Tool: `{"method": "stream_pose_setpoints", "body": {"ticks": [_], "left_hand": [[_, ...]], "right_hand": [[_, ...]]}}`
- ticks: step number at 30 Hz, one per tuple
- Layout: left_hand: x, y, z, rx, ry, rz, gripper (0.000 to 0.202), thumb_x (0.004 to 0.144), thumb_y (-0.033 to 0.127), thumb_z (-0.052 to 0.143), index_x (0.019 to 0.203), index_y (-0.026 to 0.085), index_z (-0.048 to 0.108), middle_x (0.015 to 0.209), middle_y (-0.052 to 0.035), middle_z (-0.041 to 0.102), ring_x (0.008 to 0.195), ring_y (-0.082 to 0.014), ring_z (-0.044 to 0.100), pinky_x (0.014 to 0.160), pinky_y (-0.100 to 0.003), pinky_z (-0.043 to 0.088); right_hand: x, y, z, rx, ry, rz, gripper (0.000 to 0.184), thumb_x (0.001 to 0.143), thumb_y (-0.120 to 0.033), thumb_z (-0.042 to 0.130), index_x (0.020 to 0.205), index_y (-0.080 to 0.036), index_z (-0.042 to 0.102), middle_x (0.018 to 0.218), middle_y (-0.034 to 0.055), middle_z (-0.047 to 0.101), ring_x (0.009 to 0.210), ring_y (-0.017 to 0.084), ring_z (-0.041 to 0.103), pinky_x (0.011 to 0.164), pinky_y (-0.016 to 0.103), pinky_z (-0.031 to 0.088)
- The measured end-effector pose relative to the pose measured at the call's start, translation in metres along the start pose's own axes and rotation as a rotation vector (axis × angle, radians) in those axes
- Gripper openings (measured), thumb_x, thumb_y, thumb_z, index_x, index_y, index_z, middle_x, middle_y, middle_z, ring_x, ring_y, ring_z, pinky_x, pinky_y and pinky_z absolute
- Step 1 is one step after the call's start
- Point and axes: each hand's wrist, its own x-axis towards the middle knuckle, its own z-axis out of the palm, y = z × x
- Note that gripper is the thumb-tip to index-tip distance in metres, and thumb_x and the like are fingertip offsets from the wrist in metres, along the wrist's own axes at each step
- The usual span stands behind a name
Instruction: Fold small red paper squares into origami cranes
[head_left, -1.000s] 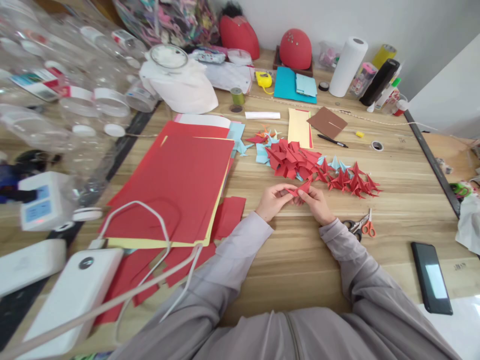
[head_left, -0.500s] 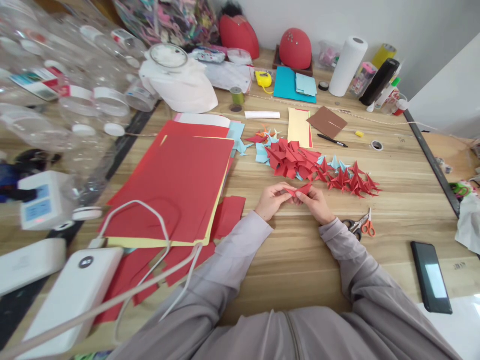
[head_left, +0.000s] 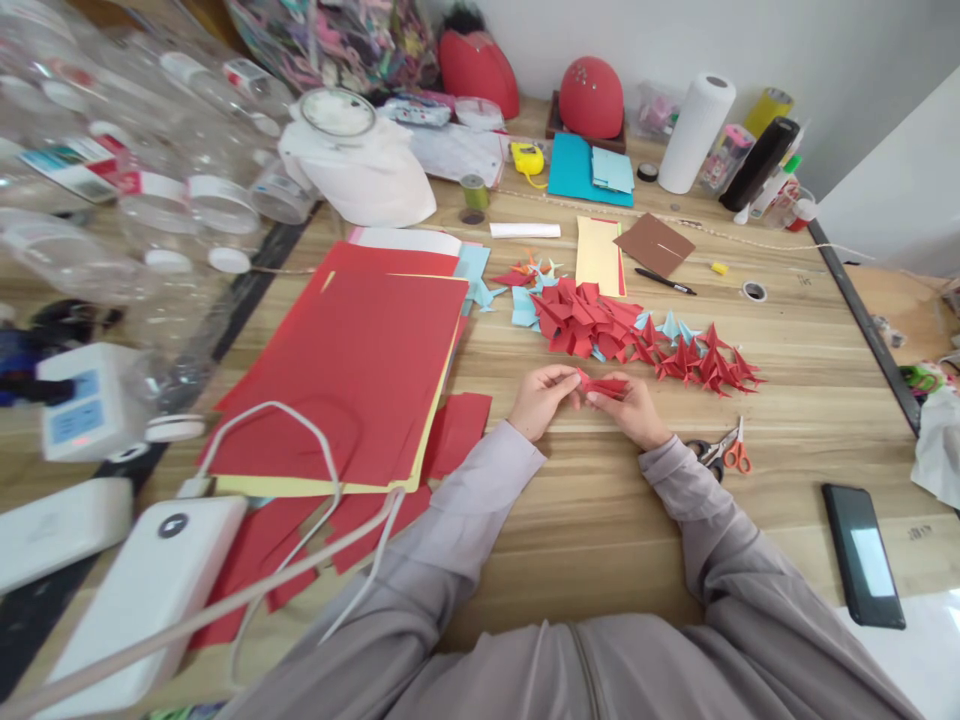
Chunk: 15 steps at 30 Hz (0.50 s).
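Between my hands is a small piece of folded red paper (head_left: 606,386), held just above the wooden table. My left hand (head_left: 543,400) pinches its left tip between thumb and fingers. My right hand (head_left: 634,411) grips the other end, the thumb lying along the near side. The fingers partly cover the paper, so its full shape is hidden. Just beyond my hands lies a pile of red folded paper cranes (head_left: 589,318), with more pointed red ones (head_left: 712,360) to the right and a few light blue ones (head_left: 675,327) among them.
Left of my hands lies a stack of red sheets (head_left: 352,370), with cut red pieces (head_left: 459,432) beside it. Scissors (head_left: 724,450) rest right of my right hand, and a phone (head_left: 862,555) farther right. A white power bank (head_left: 142,600) with cables sits at the near left.
My left fingers have shifted slightly on the folded red paper, and its left tip now points up between them. My right thumb has moved a little left and down. Everything else stays put.
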Motion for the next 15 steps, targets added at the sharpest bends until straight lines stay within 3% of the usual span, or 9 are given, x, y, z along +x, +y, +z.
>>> {"method": "stream_pose_setpoints", "body": {"ticks": [15], "left_hand": [[-0.0013,0.0028,0.0002,0.112,0.025,0.079,0.017,0.067,0.031,0.072,0.07,0.015,0.067,0.057,0.0002,0.063,0.051,-0.0111,0.056,0.056,-0.025,0.045]], "right_hand": [[-0.0005,-0.002,0.0008,0.069,0.005,0.016,0.036,0.072,-0.054,0.068,0.067,-0.018,0.065,0.061,0.0009,0.066,0.055,0.013,0.057,0.056,0.027,0.048]]}}
